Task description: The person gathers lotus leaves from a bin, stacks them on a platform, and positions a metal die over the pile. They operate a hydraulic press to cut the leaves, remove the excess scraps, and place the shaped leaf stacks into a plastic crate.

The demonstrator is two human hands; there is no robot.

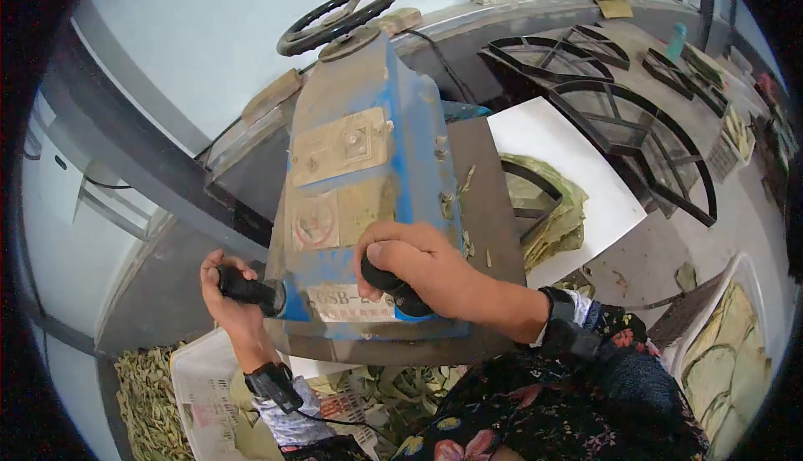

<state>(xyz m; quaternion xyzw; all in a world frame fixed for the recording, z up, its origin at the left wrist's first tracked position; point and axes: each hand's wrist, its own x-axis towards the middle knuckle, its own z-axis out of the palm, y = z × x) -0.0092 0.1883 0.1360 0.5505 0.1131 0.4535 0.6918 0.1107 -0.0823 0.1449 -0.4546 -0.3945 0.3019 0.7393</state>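
A dusty blue machine (418, 151) with a black handwheel (336, 19) on top stands in front of me. My left hand (230, 294) is wrapped round a black handle (266, 295) at the machine's lower left. My right hand (414, 267) grips a second black handle (411, 302) at its lower right, with the thumb over the top. To the right of the machine, a stack of greenish leaves (565, 222) lies partly on a white sheet (569, 151), with a black curved frame over part of it.
Black curved frames (644, 139) lie on the table at the right. A white container of leaves (732, 344) is at the lower right. Below the machine is a white crate (201, 394), with loose leaves (150, 394) left of it.
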